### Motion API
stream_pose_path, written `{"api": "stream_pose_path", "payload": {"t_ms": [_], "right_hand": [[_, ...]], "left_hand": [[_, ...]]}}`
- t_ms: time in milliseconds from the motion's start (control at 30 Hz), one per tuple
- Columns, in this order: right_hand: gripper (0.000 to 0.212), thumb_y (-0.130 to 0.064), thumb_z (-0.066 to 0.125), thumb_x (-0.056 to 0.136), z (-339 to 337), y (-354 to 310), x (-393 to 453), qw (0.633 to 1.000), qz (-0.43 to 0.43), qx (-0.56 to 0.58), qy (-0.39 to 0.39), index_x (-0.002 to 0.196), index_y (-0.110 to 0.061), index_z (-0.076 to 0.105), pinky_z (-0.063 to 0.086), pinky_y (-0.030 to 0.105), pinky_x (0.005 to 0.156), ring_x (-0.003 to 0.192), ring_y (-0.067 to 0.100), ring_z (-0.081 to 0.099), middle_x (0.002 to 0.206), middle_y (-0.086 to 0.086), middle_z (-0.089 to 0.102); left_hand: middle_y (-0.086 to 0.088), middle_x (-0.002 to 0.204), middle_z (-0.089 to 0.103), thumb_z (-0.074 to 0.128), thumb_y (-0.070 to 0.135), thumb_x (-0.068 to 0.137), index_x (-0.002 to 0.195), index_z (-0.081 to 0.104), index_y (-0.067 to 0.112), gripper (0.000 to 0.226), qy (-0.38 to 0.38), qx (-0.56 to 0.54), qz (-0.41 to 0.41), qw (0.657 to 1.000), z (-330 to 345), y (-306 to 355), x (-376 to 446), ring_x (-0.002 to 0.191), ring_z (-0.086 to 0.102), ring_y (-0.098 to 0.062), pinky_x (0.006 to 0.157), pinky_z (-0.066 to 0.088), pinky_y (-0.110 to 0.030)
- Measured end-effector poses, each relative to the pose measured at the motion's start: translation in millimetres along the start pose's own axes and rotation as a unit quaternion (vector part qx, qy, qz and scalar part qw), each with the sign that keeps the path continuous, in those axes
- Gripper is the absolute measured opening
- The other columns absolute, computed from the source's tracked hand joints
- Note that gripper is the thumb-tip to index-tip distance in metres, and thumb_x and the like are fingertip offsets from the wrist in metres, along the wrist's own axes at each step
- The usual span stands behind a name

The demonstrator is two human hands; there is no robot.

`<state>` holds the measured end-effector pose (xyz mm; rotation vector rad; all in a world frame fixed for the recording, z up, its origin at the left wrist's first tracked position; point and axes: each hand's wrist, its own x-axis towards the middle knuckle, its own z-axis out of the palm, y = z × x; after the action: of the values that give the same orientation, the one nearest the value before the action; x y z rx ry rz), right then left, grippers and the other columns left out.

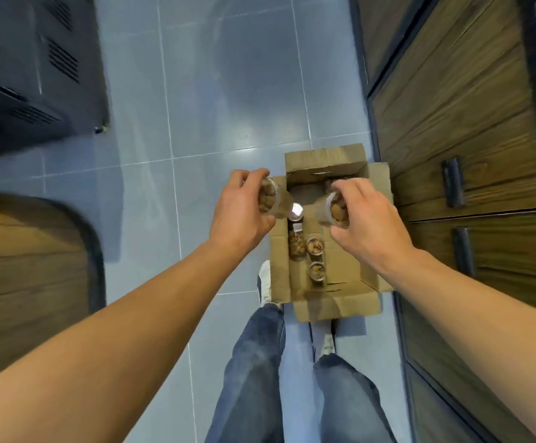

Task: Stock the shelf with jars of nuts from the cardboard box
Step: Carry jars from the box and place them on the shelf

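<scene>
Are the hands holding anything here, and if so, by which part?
Yes. The left hand grips a jar of nuts around its side, and the right hand grips another jar the same way, both above the cardboard box.

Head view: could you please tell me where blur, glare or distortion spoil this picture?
Head view: wide-angle bending curves the wooden cabinet and dark cabinet; motion blur softens both held jars, left jar and right jar; a bright glare spot sits over the cardboard box; the glossy floor mirrors light.

Cardboard box (311,306) on tiled floor (196,91)
</scene>
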<state>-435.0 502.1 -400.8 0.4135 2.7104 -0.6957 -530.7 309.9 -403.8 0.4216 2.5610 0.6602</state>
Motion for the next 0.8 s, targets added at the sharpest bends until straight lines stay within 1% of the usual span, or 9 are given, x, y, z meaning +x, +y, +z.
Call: {"api": "stream_pose_path", "payload": {"t_ms": [133, 233, 267, 400, 500, 567, 700, 800], "right_hand": [[0.072, -0.023, 0.075, 0.079, -45.9, -55.9, -43.0, 0.997, -0.081, -0.017, -0.014, 0.141, -0.023, 0.039, 0.047, 0.042, 0.099, 0.123, 0.026, 0.048, 0.139, 0.0, 0.044], [0.07, -0.023, 0.073, 0.08, -66.9, -97.3, -75.8, 0.987, -0.149, -0.037, -0.039, 0.141, -0.022, 0.039, 0.045, 0.042, 0.1, 0.123, 0.028, 0.047, 0.139, 0.001, 0.044], [0.069, -0.022, 0.072, 0.08, -72.3, -112.5, -87.4, 0.982, -0.178, -0.044, -0.042, 0.141, -0.021, 0.04, 0.044, 0.042, 0.1, 0.122, 0.03, 0.047, 0.139, 0.002, 0.045], [0.064, -0.022, 0.067, 0.078, -83.2, -174.3, -139.2, 0.955, -0.284, -0.066, -0.056, 0.137, -0.021, 0.044, 0.047, 0.041, 0.094, 0.117, 0.032, 0.051, 0.136, 0.003, 0.047], [0.059, -0.019, 0.067, 0.076, -82.5, -219.0, -180.1, 0.93, -0.353, -0.076, -0.075, 0.132, -0.022, 0.048, 0.047, 0.035, 0.086, 0.113, 0.03, 0.052, 0.133, 0.001, 0.049], [0.055, -0.018, 0.067, 0.075, -78.1, -248.5, -209.2, 0.91, -0.396, -0.085, -0.089, 0.128, -0.021, 0.051, 0.045, 0.033, 0.083, 0.11, 0.031, 0.054, 0.13, 0.001, 0.05], [0.048, -0.018, 0.065, 0.073, -54.0, -306.0, -273.0, 0.867, -0.472, -0.106, -0.121, 0.12, -0.021, 0.054, 0.05, 0.04, 0.086, 0.107, 0.032, 0.055, 0.125, 0.002, 0.053], [0.047, -0.019, 0.065, 0.073, -25.7, -352.3, -332.5, 0.832, -0.525, -0.11, -0.137, 0.119, -0.021, 0.054, 0.049, 0.039, 0.085, 0.104, 0.032, 0.056, 0.124, 0.002, 0.054]], "left_hand": [[-0.002, 0.135, 0.044, 0.076, 0.014, 0.073, 0.141, 0.045, 0.022, 0.075, 0.064, -0.038, -0.051, 0.996, -56.0, 8.7, -79.1, 0.116, 0.05, -0.022, 0.087, 0.034, -0.018], [0.002, 0.132, 0.044, 0.075, 0.014, 0.072, 0.14, 0.046, 0.025, 0.076, 0.127, -0.063, -0.102, 0.985, -85.8, 9.0, -143.9, 0.11, 0.048, -0.014, 0.082, 0.028, -0.009], [0.003, 0.13, 0.044, 0.076, 0.015, 0.071, 0.14, 0.046, 0.027, 0.077, 0.148, -0.071, -0.12, 0.979, -94.2, 8.2, -167.0, 0.109, 0.049, -0.013, 0.082, 0.027, -0.008], [0.001, 0.123, 0.048, 0.08, 0.022, 0.065, 0.138, 0.047, 0.028, 0.08, 0.223, -0.076, -0.18, 0.955, -113.4, 0.1, -266.5, 0.107, 0.052, -0.019, 0.086, 0.036, -0.018], [-0.002, 0.122, 0.048, 0.082, 0.023, 0.065, 0.138, 0.048, 0.026, 0.08, 0.267, -0.084, -0.231, 0.932, -117.2, -12.3, -344.8, 0.105, 0.053, -0.021, 0.089, 0.043, -0.026], [-0.005, 0.122, 0.049, 0.082, 0.021, 0.065, 0.137, 0.049, 0.024, 0.079, 0.292, -0.091, -0.272, 0.913, -116.9, -22.2, -398.8, 0.106, 0.053, -0.023, 0.091, 0.044, -0.03], [-0.006, 0.123, 0.05, 0.082, 0.021, 0.065, 0.134, 0.051, 0.025, 0.076, 0.331, -0.103, -0.362, 0.866, -115.2, -41.1, -511.3, 0.106, 0.054, -0.025, 0.089, 0.044, -0.03], [-0.003, 0.124, 0.05, 0.084, 0.024, 0.066, 0.135, 0.05, 0.026, 0.077, 0.364, -0.1, -0.418, 0.826, -114.8, -56.5, -599.8, 0.106, 0.054, -0.023, 0.088, 0.046, -0.031]]}}
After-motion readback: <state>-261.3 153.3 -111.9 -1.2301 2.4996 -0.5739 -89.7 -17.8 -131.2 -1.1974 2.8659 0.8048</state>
